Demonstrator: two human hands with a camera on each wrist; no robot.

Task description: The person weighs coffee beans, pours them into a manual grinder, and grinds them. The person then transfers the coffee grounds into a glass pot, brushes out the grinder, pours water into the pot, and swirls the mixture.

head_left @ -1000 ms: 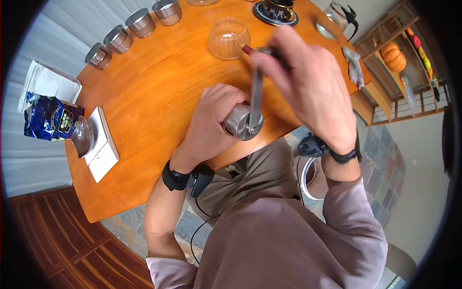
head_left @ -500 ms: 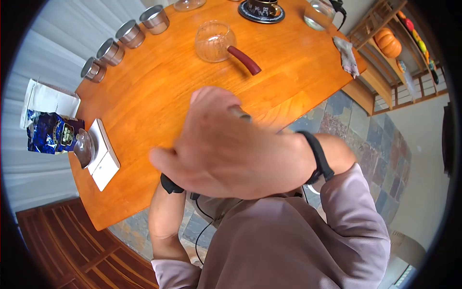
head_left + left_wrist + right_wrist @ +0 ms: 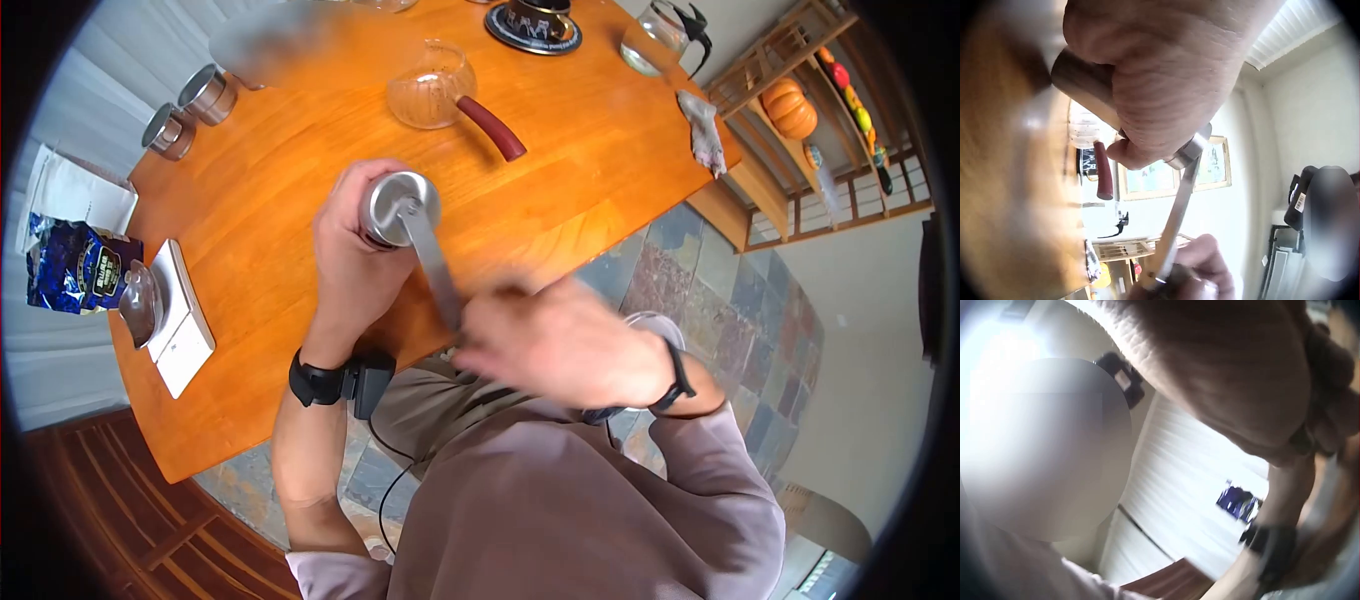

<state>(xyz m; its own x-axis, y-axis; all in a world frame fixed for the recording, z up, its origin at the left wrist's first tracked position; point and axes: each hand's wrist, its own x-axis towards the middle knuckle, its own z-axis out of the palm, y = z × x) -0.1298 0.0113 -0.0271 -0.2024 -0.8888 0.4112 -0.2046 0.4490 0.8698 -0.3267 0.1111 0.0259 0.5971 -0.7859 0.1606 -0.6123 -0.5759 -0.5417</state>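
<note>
A metal hand coffee grinder [image 3: 398, 205] is gripped around its body by my left hand [image 3: 355, 255], over the near part of the wooden table. From the centre of its lid the flat crank arm [image 3: 432, 262] slants toward my body and to the right. At the crank's outer end my right hand [image 3: 560, 345], blurred by motion, curls its fingers around the knob. In the left wrist view the grinder's cylinder [image 3: 1088, 87] shows below the left palm, and the right fingers [image 3: 1207, 259] close round the crank end. The right palm hides much of the right wrist view.
A glass pot [image 3: 425, 90] with a red handle stands beyond the grinder. Metal cups [image 3: 207, 95] line the far left edge. A white scale [image 3: 183, 345] with a small dish [image 3: 141, 300], and a blue bag [image 3: 85, 265], are at left. A cup [image 3: 538, 20], a glass kettle [image 3: 655, 40] and a cloth [image 3: 702, 135] lie right.
The crank has swung from pointing away to pointing toward my body, my right hand passing over the left hand on the way. My left hand keeps its grip on the grinder.
</note>
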